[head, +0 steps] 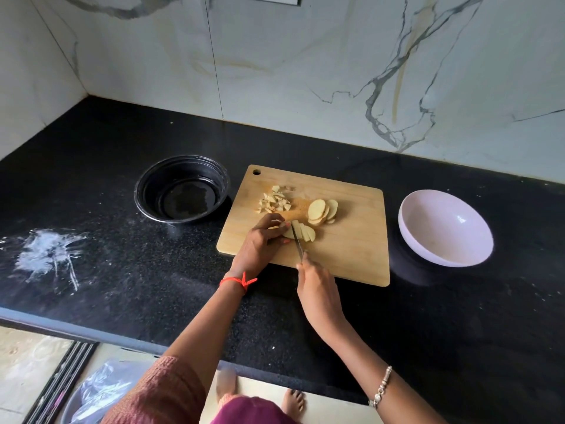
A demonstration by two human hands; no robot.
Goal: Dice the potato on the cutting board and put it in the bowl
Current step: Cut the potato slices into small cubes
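Observation:
A wooden cutting board [351, 240] lies on the black counter. Diced potato pieces [275, 201] sit in a small heap near its far left corner, and a fan of round potato slices [322, 211] lies at its middle. Near the front, a stack of slices cut into strips [305, 232] is held down by my left hand [263, 240], whose curled fingertips pinch its left part. My right hand [318, 289] grips the handle of a knife [297, 240]; the blade stands in the stack beside my left fingers. A pale pink bowl [446, 231], with nothing in it, stands right of the board.
A black bowl [182, 189] with nothing visible inside stands left of the board. A white powdery smear [49, 252] marks the counter at the far left. A marble wall rises behind the counter. The counter's front edge [91, 328] runs below my arms.

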